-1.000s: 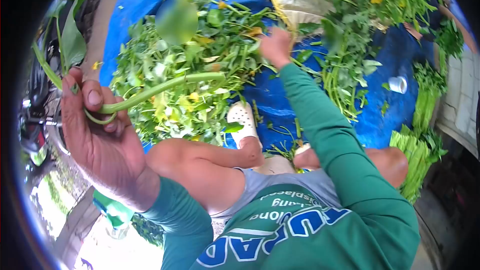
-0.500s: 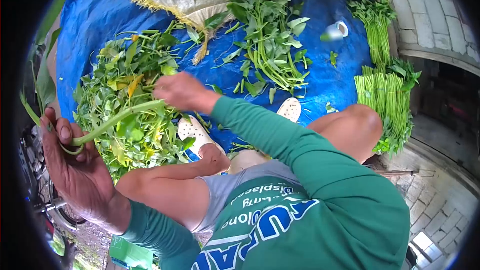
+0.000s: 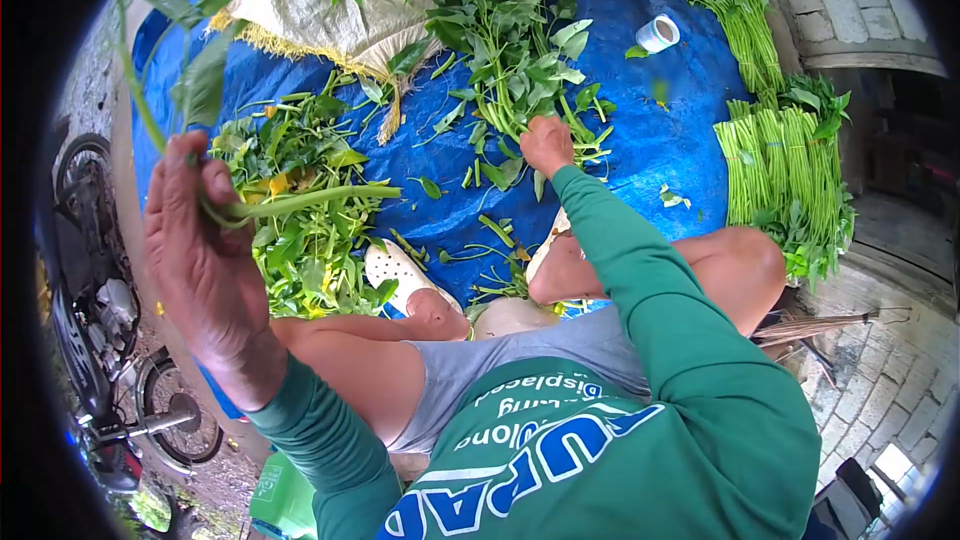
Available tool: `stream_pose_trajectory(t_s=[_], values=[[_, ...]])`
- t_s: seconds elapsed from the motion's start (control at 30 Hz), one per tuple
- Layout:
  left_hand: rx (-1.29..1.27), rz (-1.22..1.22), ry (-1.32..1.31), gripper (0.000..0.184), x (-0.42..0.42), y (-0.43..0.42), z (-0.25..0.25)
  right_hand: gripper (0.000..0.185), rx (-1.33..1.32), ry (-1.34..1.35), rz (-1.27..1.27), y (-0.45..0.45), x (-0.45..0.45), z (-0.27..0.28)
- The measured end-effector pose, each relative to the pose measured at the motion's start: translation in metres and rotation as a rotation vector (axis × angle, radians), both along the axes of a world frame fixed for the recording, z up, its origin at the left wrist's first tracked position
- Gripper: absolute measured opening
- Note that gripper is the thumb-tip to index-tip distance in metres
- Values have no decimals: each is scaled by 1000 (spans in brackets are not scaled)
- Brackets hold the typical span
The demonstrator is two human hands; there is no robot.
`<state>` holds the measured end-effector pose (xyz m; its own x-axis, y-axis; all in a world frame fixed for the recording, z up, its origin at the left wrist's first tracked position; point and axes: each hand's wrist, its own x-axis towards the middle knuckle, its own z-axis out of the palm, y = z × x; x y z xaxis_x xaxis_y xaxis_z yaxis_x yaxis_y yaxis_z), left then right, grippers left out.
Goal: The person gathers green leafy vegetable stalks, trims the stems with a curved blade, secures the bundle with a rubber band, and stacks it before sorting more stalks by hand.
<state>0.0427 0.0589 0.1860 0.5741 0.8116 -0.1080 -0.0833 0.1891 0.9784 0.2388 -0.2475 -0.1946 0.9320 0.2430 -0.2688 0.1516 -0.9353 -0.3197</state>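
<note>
Blue tarp [image 3: 640, 155], "Displaced" shirt [image 3: 640, 485]; left hand [image 3: 205, 255] pinches stem [image 3: 325, 202]; right hand [image 3: 548, 145] curls at greens [image 3: 505, 75], hold unclear.

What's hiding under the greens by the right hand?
Around the greens by the right hand you can see blue tarp, and a pale sack beside them. Leaves cover whatever lies beneath the thick middle, so I can't tell.

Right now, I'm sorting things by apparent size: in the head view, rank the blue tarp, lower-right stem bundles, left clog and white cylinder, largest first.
1. Blue tarp
2. Lower-right stem bundles
3. Left clog
4. White cylinder
</note>
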Motion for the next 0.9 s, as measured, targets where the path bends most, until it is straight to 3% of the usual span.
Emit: stream_pose_trajectory(t_s=[0.1, 0.13, 0.27, 0.37, 0.4, 0.63, 0.9], values=[[-10, -144, -23, 27, 5, -1, -4, 32, 57, -42, 75, -5, 10, 38], [-17, -53, 6, 26, 15, -16, 1, 30, 138, -61, 109, -11, 20, 38], [8, -156, 49, 30, 23, -24, -1, 29, 253, -136, 183, -21, 45, 98], [69, -199, 98, 31, 24, -30, -8, 27, 922, 203, -49, -25, 62, 155], [86, -261, 93, 33, 22, -30, -10, 25, 1022, 531, -220, -31, 58, 180], [88, -358, 145, 33, 13, -41, -26, 21, 1430, 690, -302, -72, 11, 305], [164, -311, 177, 37, 11, -77, -46, 25, 1888, 920, -314, -85, -73, 311]])
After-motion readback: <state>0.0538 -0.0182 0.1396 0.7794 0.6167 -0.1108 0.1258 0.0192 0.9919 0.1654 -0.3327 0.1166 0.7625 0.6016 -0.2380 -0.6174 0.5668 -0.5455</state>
